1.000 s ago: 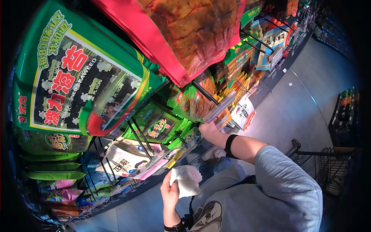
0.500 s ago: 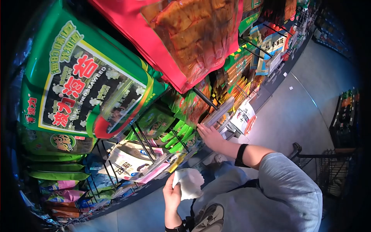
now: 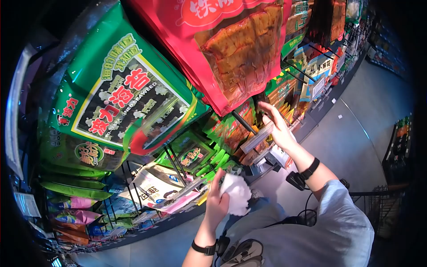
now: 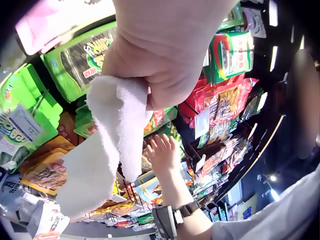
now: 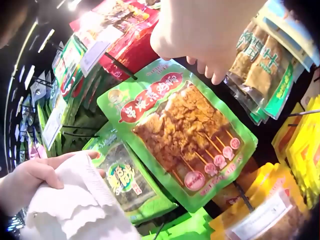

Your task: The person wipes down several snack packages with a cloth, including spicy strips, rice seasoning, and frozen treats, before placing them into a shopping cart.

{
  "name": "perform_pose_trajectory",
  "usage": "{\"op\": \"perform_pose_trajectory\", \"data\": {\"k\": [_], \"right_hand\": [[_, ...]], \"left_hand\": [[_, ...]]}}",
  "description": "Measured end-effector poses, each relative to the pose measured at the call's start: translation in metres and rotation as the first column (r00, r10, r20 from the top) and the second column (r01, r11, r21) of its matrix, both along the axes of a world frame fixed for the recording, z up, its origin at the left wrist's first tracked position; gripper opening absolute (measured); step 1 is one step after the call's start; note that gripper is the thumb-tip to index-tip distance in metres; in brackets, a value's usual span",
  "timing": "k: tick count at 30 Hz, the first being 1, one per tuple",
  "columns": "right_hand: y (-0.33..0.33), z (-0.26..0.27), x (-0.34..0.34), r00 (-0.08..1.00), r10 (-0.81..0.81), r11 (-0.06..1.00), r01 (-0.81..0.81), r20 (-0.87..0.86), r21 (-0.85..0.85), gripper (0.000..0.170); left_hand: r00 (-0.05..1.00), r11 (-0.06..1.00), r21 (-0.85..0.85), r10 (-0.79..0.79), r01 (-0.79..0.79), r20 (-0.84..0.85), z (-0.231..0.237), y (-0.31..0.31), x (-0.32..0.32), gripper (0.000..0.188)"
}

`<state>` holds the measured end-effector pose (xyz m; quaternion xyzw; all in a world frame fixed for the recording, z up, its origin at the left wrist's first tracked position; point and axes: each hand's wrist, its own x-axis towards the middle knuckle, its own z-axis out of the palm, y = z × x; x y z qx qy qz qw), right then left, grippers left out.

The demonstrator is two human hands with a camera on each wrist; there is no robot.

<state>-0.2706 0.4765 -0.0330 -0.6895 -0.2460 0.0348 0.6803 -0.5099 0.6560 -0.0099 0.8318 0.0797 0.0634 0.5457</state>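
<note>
My left hand (image 3: 216, 205) holds a crumpled white cloth (image 3: 238, 193) between thumb and fingers, low in front of the rack. In the left wrist view the cloth (image 4: 90, 175) hangs folded, with a fuzzy edge. My right hand (image 3: 281, 131) is raised at the rack with its fingers extended, holding nothing visible. In the right wrist view its fingers are at the top edge of a green snack packet (image 5: 185, 135) printed with meat skewers. Just left of that hand, in the head view, a large red snack bag (image 3: 231, 58) hangs.
A big green seaweed bag (image 3: 133, 98) hangs at the left, with a white-and-pink packet (image 3: 158, 189) below it. Hooks and a clear price-tag holder (image 3: 258, 139) jut out near my right hand. A wire cart (image 3: 378, 204) stands on the floor at the right.
My right hand has risen from beside the price-tag holder to the packets above it, its fingers now extended. My left hand has moved slightly up and right with the cloth.
</note>
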Motion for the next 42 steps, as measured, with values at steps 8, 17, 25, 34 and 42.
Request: {"op": "perform_pose_trajectory", "data": {"k": [8,17,25,34,42], "right_hand": [[0.063,-0.015,0.061,0.959,0.105,0.954,-0.023,-0.263,0.3,0.06],[0.068,-0.011,0.068,0.946,0.084,0.954,0.013,-0.313,0.299,0.064],[0.045,-0.055,0.045,0.911,0.099,0.938,0.049,-0.4,0.342,0.057],[0.023,-0.015,0.009,0.959,0.182,0.935,-0.101,-0.216,0.341,0.058],[0.014,-0.01,0.0,0.992,0.089,0.982,-0.073,-0.085,0.172,0.063]], "left_hand": [[0.957,0.966,-0.098,0.252,-0.239,0.144,-0.009,-0.006,0.088,0.092],[0.98,0.981,-0.075,0.186,-0.181,0.068,-0.035,0.002,0.111,0.087],[0.977,0.978,-0.125,0.183,-0.17,0.108,-0.027,-0.011,0.095,0.086],[0.984,0.984,-0.108,0.155,-0.144,0.094,-0.026,-0.018,0.081,0.084],[0.984,0.99,0.005,0.143,-0.144,0.101,-0.012,-0.022,0.074,0.083]]}}
